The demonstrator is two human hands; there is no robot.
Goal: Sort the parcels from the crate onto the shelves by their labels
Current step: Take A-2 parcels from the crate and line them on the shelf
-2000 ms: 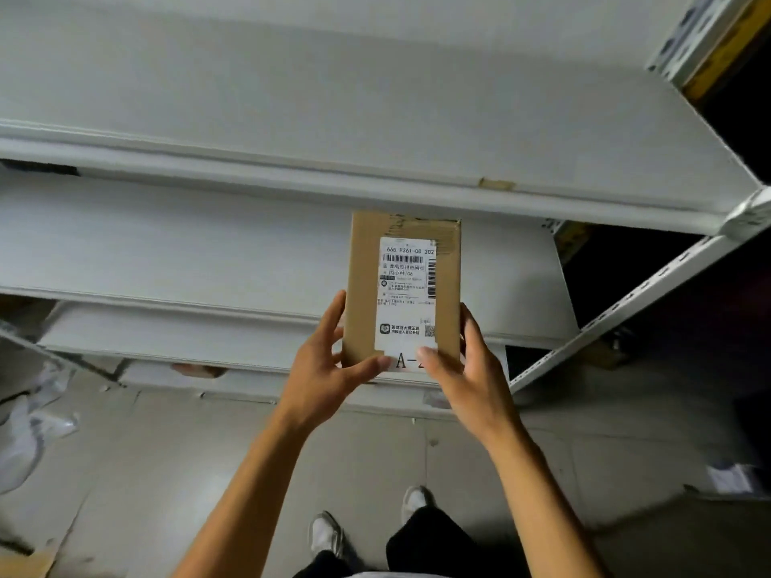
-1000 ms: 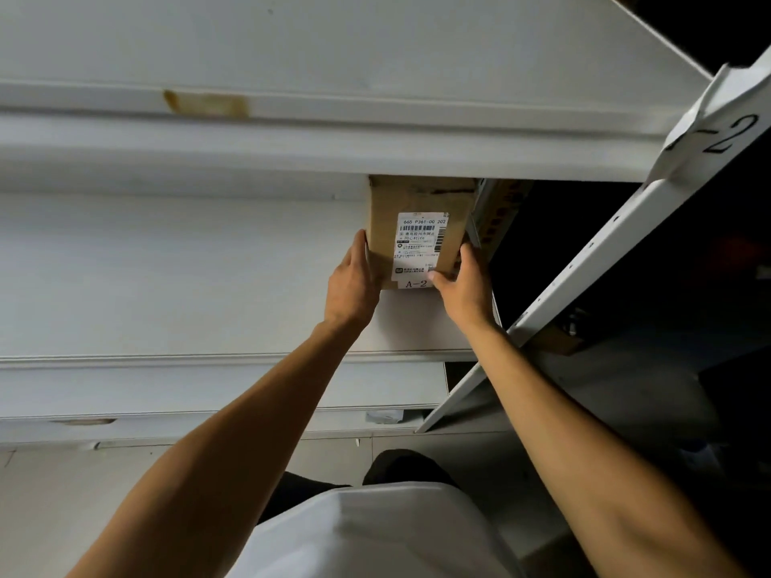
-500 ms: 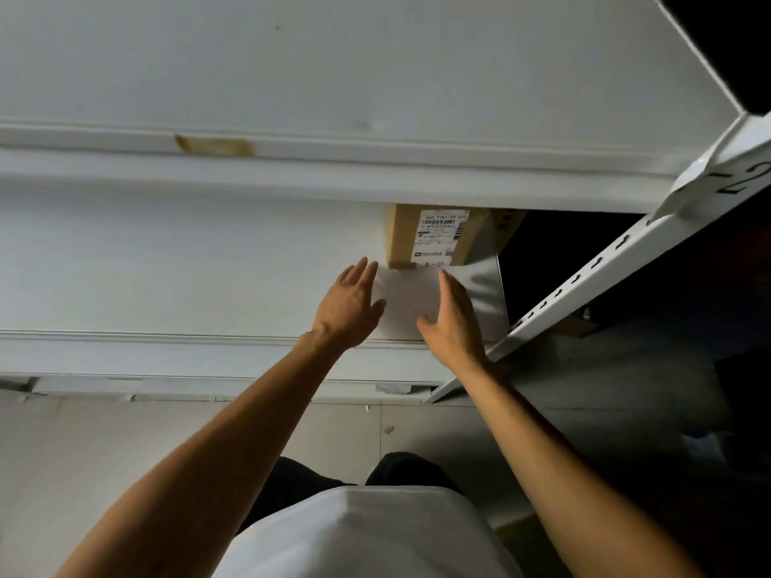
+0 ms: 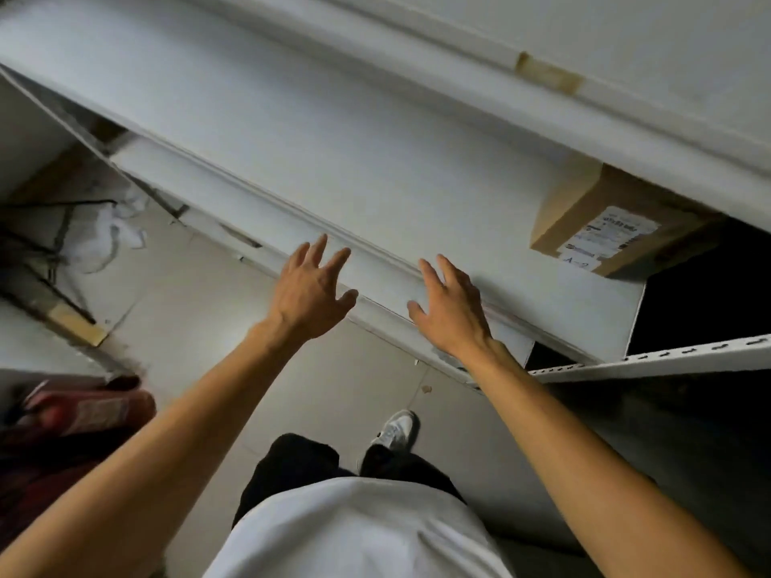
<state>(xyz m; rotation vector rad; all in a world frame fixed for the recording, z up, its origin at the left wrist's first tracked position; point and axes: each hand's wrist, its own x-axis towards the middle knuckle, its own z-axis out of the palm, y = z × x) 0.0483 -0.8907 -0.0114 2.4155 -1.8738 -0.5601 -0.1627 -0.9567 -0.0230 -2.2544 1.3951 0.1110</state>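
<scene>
Lying flat on the shelf, the parcel aims its label outward; both hands spread, empty.

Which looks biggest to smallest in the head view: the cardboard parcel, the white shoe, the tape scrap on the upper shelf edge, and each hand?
1. cardboard parcel
2. left hand and right hand, about equal
3. white shoe
4. tape scrap

The hands are nearer the camera, so they look inflated.

One cardboard parcel bearing one white label, two bare hands, left and right, both empty with fingers spread, three white shelves, one white shoe.
</scene>
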